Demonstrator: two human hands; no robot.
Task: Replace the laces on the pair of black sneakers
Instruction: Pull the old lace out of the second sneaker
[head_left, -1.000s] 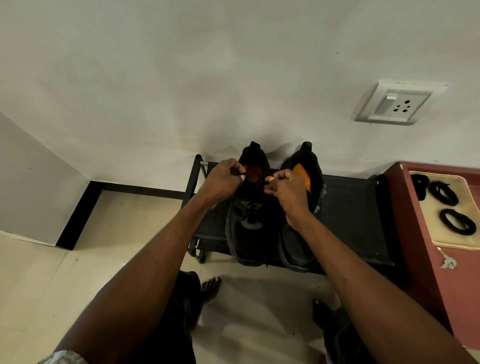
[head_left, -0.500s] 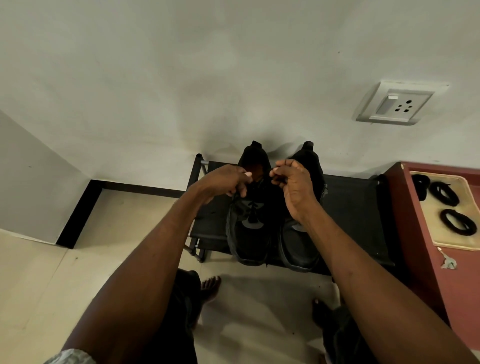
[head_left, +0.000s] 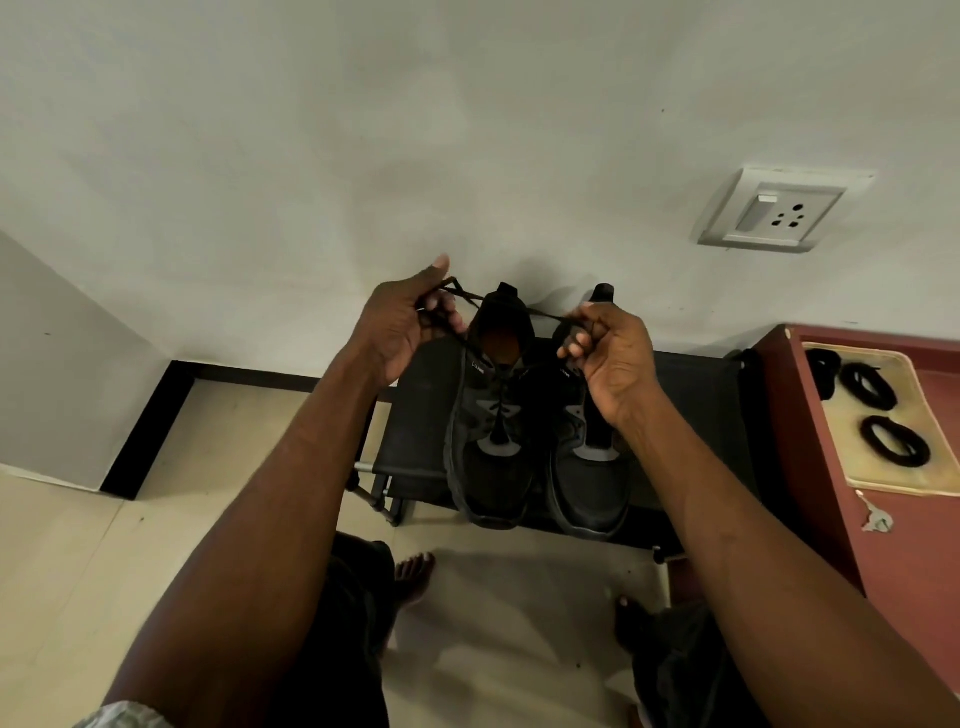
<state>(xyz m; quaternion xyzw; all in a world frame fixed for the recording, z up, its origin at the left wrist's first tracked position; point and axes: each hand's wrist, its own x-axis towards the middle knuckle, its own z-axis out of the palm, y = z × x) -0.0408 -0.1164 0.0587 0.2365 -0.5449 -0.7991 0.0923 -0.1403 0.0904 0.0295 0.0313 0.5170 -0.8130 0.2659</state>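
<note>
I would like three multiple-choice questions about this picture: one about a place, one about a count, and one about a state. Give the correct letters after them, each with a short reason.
1. Where do the black sneakers stand?
A. on the black rack
B. on the floor tiles
C. on the red cabinet

2. How many coiled black laces lie on the beige mat?
A. one
B. three
C. five

3. What are the left hand and the right hand doing?
A. resting open on the rack
B. each gripping an end of the lace of the left sneaker
C. lifting one sneaker

Answers:
1. A, both soles rest on the rack's top against the wall.
2. B, three coils show on the mat, one partly cut by its edge.
3. B, the lace runs between the curled fingers of both hands above the sneaker's opening.
</note>
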